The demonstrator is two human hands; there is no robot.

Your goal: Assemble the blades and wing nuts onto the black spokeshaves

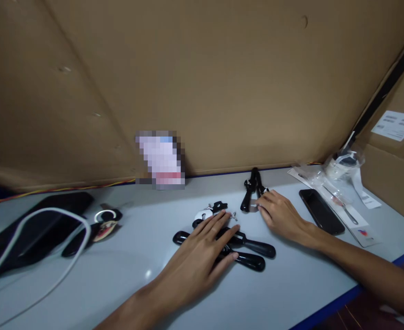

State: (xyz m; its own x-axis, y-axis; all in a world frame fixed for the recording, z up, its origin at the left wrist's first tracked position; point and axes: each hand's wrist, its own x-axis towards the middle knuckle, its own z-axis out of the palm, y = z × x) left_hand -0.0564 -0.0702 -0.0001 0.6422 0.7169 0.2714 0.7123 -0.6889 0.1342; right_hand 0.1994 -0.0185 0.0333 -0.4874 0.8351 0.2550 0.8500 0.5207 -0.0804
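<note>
My left hand (203, 245) lies palm down with fingers spread over a group of black two-handled tools that look like spokeshaves. One black spokeshave (253, 261) pokes out on both sides of the hand, and another (262, 248) lies just behind it. At the fingertips are a pale metal plate (203, 214), a small black metal piece (218, 206) and a small screw (234, 216). Farther back, my right hand (280, 215) has its fingers bent onto another pair of black handles (247, 197), also spokeshave-like. Its fingertips partly cover the right handle.
A black phone (321, 211) lies right of my right hand, beside a white packaging card (355, 229) and clear plastic wrap (342, 165). At left are a white cable (55, 210) and a black flat object (40, 229). A blurred-out item (163, 160) leans on the cardboard wall (222, 91).
</note>
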